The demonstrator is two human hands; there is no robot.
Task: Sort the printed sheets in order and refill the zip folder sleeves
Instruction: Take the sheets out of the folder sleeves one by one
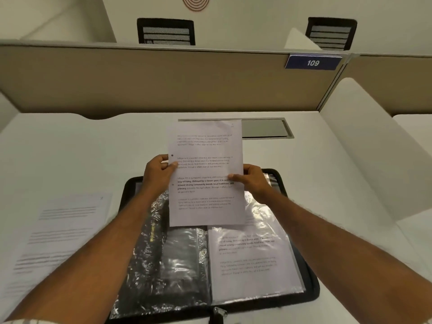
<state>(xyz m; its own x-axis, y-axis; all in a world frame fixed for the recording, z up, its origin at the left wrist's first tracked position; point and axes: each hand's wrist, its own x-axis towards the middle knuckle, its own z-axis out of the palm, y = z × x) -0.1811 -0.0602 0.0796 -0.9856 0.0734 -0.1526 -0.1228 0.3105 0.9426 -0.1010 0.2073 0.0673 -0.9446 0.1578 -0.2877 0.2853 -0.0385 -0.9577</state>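
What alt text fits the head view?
A person's left hand and right hand hold a printed sheet by its side edges above an open black zip folder on a white desk. The folder's right sleeve holds a printed page; loose sheets lie on the desk to the left.

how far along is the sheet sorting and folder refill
Done: the folder has a page in its right sleeve. In hand: the left hand and right hand grip the held sheet above it. Left: loose sheets on the desk; the left sleeve looks empty.
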